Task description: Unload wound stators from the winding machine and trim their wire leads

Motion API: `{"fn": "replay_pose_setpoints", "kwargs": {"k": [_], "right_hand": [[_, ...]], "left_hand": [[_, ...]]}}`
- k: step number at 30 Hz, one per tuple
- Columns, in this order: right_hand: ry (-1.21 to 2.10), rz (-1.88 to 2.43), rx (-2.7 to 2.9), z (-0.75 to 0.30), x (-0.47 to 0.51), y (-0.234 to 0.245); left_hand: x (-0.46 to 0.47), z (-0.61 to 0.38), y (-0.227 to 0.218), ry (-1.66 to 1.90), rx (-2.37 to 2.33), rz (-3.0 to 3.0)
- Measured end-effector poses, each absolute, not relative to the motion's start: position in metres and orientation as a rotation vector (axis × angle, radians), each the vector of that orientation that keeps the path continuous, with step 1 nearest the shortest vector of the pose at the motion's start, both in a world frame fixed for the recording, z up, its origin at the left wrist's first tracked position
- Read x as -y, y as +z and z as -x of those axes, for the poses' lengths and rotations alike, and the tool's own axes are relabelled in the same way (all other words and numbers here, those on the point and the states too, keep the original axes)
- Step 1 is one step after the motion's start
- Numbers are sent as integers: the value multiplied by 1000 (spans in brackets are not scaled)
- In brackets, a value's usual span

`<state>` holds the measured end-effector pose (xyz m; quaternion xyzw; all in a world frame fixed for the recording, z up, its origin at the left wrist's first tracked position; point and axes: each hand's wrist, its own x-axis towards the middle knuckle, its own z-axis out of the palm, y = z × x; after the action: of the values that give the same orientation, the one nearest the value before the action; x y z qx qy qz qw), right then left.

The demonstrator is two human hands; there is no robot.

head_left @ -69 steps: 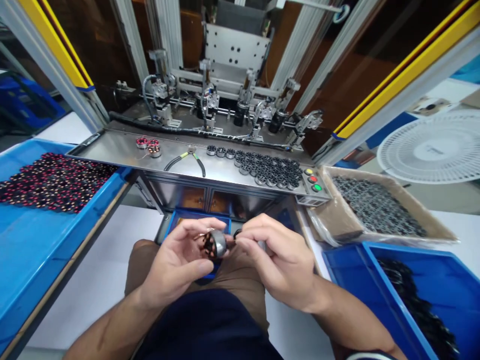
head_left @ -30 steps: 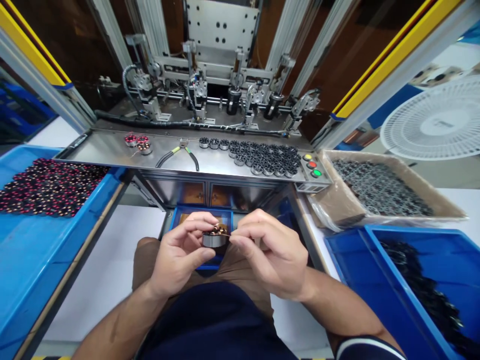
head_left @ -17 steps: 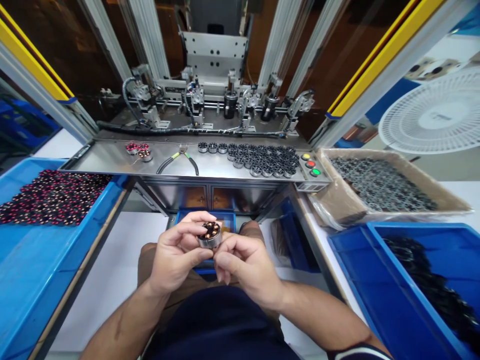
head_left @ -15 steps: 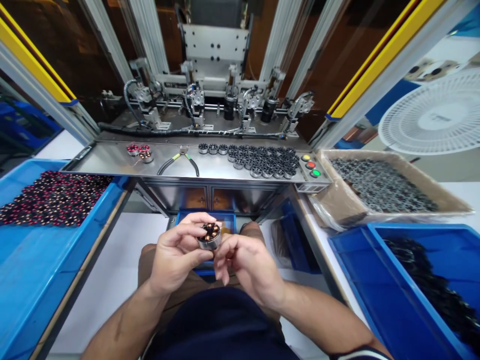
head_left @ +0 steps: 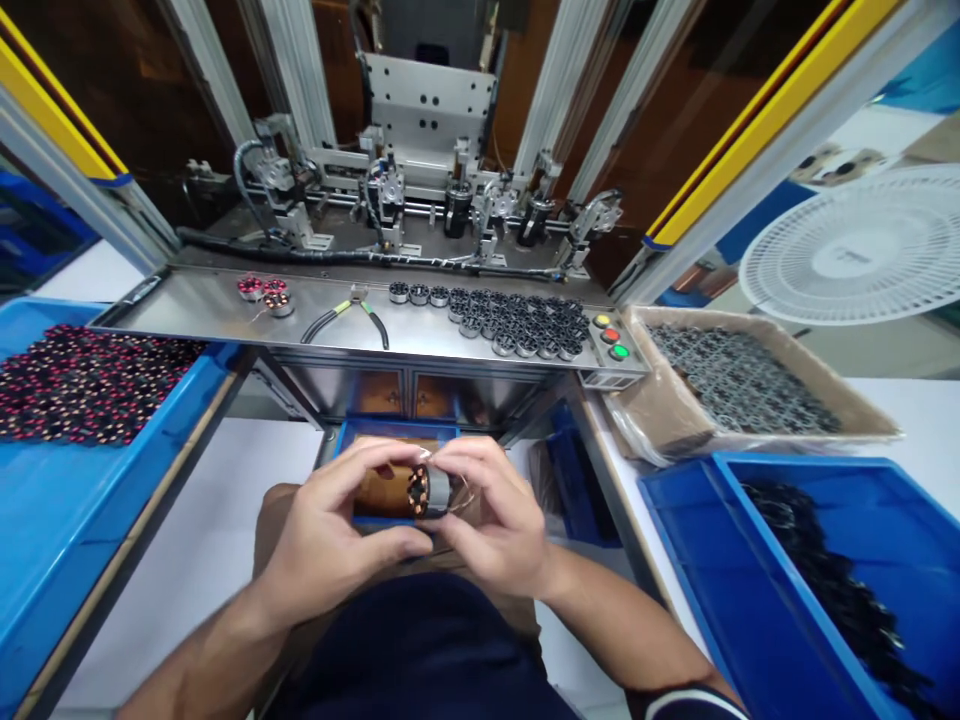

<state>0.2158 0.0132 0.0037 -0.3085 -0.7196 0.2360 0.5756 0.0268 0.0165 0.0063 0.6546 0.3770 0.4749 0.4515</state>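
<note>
A motor stator (head_left: 431, 490), a grey metal ring with copper windings on black insulation, is held above my lap. It lies on its side, its wound face turned to the left. My right hand (head_left: 499, 510) grips it from the right, fingers on top and thumb below. Thin copper wire ends (head_left: 465, 492) stick out by my right fingers. My left hand (head_left: 341, 515) is curled around the other side, index fingertip at the upper rim and thumb at the lower rim; the exact contact is partly hidden.
On the metal ledge (head_left: 187, 310) sit several wound stators (head_left: 277, 303), cutting pliers (head_left: 351, 316) and rows of black-and-grey cores (head_left: 517, 322). A button panel (head_left: 611, 336) ends it at right. Blue bins (head_left: 45, 520) flank me, with a lined carton (head_left: 660, 425) and white fan (head_left: 855, 250) at right.
The stator has turned from face-up to lying on its side, its wound face now leftward. My right hand has closed around its right side, and my left hand has opened wider around it.
</note>
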Motion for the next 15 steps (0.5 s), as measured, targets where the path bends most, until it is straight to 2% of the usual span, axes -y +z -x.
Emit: {"fn": "replay_pose_setpoints", "kwargs": {"k": [5,15], "right_hand": [[377,714,1776,-220,-13,9],[554,636,1795,-233,-14,23]], "left_hand": [[-16,-32,8,1041,-926,-1515],[-14,-32,10,1197,-911,-1601]]}}
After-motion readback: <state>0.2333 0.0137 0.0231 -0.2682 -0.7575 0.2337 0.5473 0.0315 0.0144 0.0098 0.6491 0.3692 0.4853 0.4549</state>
